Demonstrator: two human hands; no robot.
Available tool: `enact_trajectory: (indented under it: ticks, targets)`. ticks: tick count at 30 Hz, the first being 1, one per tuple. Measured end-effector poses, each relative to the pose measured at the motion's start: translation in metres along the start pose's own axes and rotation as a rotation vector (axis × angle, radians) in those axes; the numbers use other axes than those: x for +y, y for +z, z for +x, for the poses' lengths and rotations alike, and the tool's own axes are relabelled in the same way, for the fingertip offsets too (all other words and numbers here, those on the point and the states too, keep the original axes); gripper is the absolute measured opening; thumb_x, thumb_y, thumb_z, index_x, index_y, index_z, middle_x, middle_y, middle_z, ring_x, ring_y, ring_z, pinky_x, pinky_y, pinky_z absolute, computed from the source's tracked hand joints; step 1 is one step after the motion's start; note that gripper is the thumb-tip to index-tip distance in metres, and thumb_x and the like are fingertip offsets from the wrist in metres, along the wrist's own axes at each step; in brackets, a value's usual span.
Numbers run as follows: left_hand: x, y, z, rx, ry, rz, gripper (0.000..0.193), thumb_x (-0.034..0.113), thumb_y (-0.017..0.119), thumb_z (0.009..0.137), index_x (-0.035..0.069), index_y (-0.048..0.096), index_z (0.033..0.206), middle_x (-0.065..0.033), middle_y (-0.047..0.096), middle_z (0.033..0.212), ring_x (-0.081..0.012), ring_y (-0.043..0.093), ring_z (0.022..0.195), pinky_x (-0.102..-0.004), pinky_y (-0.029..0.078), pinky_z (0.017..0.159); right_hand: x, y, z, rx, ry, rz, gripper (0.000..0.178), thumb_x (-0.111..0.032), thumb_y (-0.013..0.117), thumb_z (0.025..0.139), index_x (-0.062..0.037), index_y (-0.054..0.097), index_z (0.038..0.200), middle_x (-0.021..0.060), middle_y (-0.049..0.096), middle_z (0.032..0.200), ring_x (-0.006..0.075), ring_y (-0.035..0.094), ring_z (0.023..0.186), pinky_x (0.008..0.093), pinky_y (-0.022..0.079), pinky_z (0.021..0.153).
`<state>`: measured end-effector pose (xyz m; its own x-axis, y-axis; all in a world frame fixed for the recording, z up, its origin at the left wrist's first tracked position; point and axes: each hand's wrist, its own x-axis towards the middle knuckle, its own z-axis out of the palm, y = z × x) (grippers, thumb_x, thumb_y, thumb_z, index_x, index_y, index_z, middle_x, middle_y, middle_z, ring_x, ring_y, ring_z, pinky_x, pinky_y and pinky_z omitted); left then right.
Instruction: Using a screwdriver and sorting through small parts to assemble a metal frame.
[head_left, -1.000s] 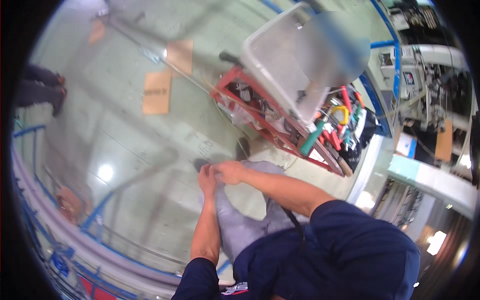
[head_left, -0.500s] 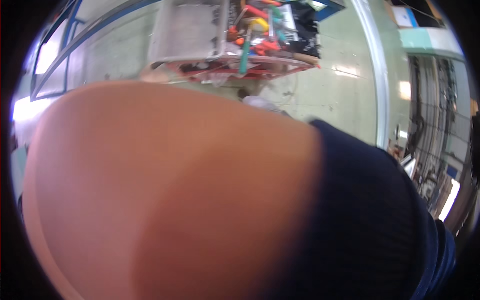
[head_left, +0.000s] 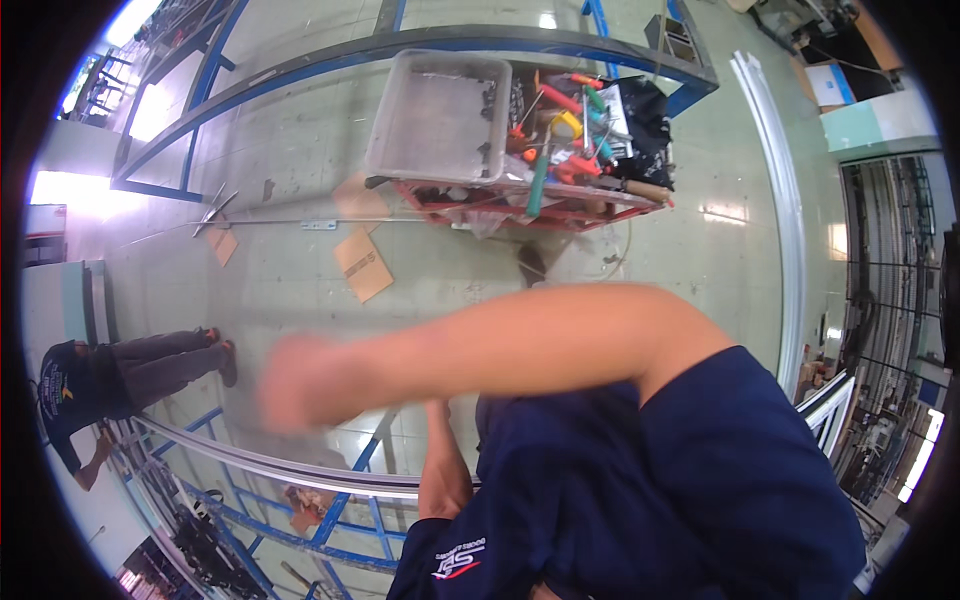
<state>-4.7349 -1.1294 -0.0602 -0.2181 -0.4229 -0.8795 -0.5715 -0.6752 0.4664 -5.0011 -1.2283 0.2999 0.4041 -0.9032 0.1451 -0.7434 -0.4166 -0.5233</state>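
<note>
My right arm, in a navy sleeve, bends at the elbow and reaches across to the left. At its end my right hand (head_left: pixel 312 385) is smeared by motion, so its fingers and anything in them cannot be made out. My left forearm (head_left: pixel 445 470) comes up from the lower middle, over a long metal profile (head_left: pixel 300 472) lying on a blue frame (head_left: pixel 320 545). Behind the right forearm, my left hand is mostly hidden; its fingers do not show.
Ahead stands a red tool cart (head_left: pixel 560 215) with a clear plastic bin (head_left: pixel 440 120), screwdrivers and a black bag (head_left: pixel 640 125). Cardboard pieces (head_left: pixel 362 265) lie on the floor. A blue steel frame (head_left: pixel 480 38) stands behind. Long silver profiles (head_left: pixel 778 220) run along the right. Another person (head_left: pixel 110 375) stands at the left.
My right arm has swung down from close in front of the camera, where it covered most of the view. The tool cart now appears lower and further right.
</note>
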Motion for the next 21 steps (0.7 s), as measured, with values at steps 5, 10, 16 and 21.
enact_trajectory:
  ticks: [5, 10, 16, 21]
  targets:
    - [-0.015, -0.021, -0.030, 0.044, -0.014, 0.013, 0.048, 0.030, 0.063, 0.099, 0.000, 0.055, 0.135, -0.0147, 0.071, 0.113, -0.0237, 0.071, 0.090, -0.0354, 0.055, 0.071, 0.051, 0.109, -0.234, -0.313, 0.802, 0.004, 0.021, -0.019, 0.068, 0.081, -0.0044, 0.073, 0.096, 0.0173, 0.072, 0.094, 0.0351, 0.071, 0.093, 0.0480, 0.058, 0.076]
    - [-0.013, -0.021, -0.030, 0.074, -0.095, -0.007, 0.043, 0.023, 0.064, 0.099, -0.002, 0.057, 0.133, -0.0151, 0.072, 0.106, -0.0216, 0.070, 0.079, -0.0317, 0.052, 0.061, 0.042, 0.116, -0.429, 0.039, 1.398, 0.345, 0.035, -0.033, 0.070, 0.088, -0.0068, 0.074, 0.111, 0.0198, 0.072, 0.112, 0.0368, 0.067, 0.107, 0.0461, 0.055, 0.091]
    - [0.038, -0.012, -0.032, 0.116, -0.137, 0.061, 0.046, 0.030, 0.061, 0.099, 0.001, 0.056, 0.135, -0.0141, 0.071, 0.113, -0.0254, 0.070, 0.095, -0.0386, 0.056, 0.078, 0.066, 0.104, -0.470, -0.004, 1.655, 0.230, 0.037, -0.034, 0.070, 0.089, -0.0058, 0.073, 0.113, 0.0203, 0.072, 0.112, 0.0368, 0.068, 0.107, 0.0470, 0.055, 0.093]
    - [0.097, -0.006, -0.051, 0.224, 0.066, -0.032, 0.041, 0.030, 0.061, 0.101, 0.003, 0.059, 0.132, -0.0113, 0.071, 0.114, -0.0216, 0.070, 0.095, -0.0366, 0.056, 0.079, 0.141, 0.107, -0.417, -0.040, 1.218, 0.260, 0.037, -0.028, 0.072, 0.085, -0.0057, 0.073, 0.114, 0.0174, 0.074, 0.091, 0.0379, 0.070, 0.092, 0.0471, 0.056, 0.085]
